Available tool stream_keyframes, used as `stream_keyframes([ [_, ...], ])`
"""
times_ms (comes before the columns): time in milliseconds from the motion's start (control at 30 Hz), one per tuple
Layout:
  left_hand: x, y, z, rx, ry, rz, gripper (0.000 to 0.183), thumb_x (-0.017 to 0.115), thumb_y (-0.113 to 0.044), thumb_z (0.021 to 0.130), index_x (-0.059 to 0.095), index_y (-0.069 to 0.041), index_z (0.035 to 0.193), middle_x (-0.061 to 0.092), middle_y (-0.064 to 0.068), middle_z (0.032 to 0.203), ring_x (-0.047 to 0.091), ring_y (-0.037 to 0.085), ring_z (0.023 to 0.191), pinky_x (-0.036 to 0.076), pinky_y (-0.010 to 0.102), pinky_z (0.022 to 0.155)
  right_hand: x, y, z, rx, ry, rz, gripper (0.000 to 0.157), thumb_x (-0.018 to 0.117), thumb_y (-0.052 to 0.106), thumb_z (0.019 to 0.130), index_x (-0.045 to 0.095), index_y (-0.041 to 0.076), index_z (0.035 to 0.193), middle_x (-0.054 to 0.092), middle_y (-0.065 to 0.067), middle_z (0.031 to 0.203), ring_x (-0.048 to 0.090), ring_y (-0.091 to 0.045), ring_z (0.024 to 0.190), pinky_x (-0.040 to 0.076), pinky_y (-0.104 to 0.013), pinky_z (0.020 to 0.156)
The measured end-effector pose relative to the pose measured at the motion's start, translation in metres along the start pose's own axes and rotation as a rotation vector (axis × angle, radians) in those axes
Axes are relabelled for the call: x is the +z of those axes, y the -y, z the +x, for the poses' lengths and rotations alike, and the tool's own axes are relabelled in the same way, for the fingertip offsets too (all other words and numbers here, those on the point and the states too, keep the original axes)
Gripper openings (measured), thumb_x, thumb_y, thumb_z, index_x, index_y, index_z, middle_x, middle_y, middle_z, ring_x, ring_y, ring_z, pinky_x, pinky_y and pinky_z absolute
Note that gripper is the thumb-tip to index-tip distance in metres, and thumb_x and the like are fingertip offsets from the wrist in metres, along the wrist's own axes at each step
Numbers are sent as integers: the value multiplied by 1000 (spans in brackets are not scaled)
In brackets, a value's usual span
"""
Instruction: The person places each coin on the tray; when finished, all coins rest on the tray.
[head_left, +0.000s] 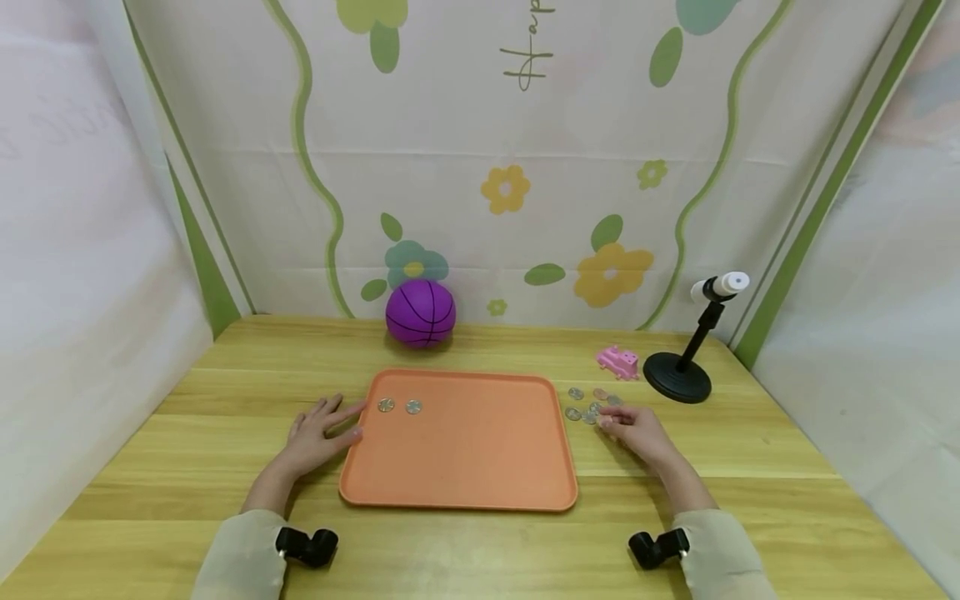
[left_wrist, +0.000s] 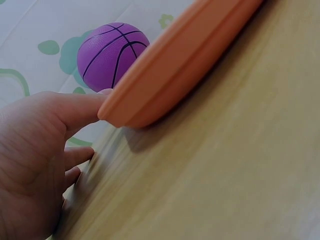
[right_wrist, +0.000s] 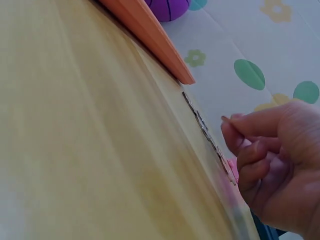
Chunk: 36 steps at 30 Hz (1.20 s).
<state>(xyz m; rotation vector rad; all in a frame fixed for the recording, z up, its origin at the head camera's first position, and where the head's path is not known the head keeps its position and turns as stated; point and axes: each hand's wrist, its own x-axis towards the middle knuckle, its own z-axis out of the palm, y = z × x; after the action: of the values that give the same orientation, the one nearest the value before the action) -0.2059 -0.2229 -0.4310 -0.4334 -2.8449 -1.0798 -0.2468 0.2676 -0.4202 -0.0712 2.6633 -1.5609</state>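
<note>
An orange tray (head_left: 465, 458) lies on the wooden table, with two coins (head_left: 414, 407) near its upper left corner. My left hand (head_left: 317, 437) rests at the tray's left edge, fingers spread and fairly straight; in the left wrist view its fingertips meet the tray rim (left_wrist: 112, 107). To the right of the tray, several loose coins (head_left: 573, 413) lie on the table. Over them, my right hand (head_left: 643, 433) pinches a copper-coloured coin (right_wrist: 226, 119) between thumb and index finger, its other fingers curled in. In the right wrist view this coin appears raised above the others.
A purple basketball (head_left: 421, 313) sits behind the tray. Beyond the loose coins is a pink toy (head_left: 618, 362), beside a black stand (head_left: 677, 377) with a white cylindrical piece on top. A floral cloth (head_left: 450, 108) hangs behind the table, with pale cloth at both sides.
</note>
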Motion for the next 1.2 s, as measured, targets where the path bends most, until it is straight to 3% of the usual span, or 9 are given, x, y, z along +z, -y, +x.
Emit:
stream_keyframes([
  [167,0,0,0,0,0,-1,51,54,-33,84,45,-9,128,18,26,136,5,44,123,-4,60,91,0,15,4,-21,31,45,35,60,15,82,55,-5,111,55,-16,107,44,-13,62,38,-23,49],
  [333,0,1,0,1,-3,2,51,54,-34,84,45,-10,128,18,26,136,5,43,123,-3,60,91,2,36,10,-56,84,101,36,55,8,85,49,-8,116,58,-9,84,37,-10,51,31,-22,43],
  [600,0,1,-1,8,-6,-1,51,54,-34,84,45,-10,127,19,27,135,5,44,123,-3,60,91,14,73,23,-83,113,176,36,52,7,86,48,-6,119,51,-6,76,34,-9,48,29,-22,44],
  [733,0,1,-1,10,-4,-2,50,55,-34,84,46,-10,127,19,27,135,6,44,123,-3,60,91,29,94,27,-91,117,204,36,54,8,86,49,-4,119,52,-11,82,37,-13,53,31,-21,46],
  [967,0,1,-2,6,0,-5,50,55,-34,84,46,-10,127,19,27,135,6,44,123,-3,60,91,64,124,34,-67,141,285,34,57,8,83,54,2,117,59,-7,87,43,-12,55,33,-21,47],
  [1200,0,1,-1,9,1,7,50,54,-34,84,45,-10,127,19,27,135,6,44,123,-2,60,91,106,137,37,-38,163,382,30,58,7,82,58,3,112,63,-10,88,45,-9,52,34,-21,47],
])
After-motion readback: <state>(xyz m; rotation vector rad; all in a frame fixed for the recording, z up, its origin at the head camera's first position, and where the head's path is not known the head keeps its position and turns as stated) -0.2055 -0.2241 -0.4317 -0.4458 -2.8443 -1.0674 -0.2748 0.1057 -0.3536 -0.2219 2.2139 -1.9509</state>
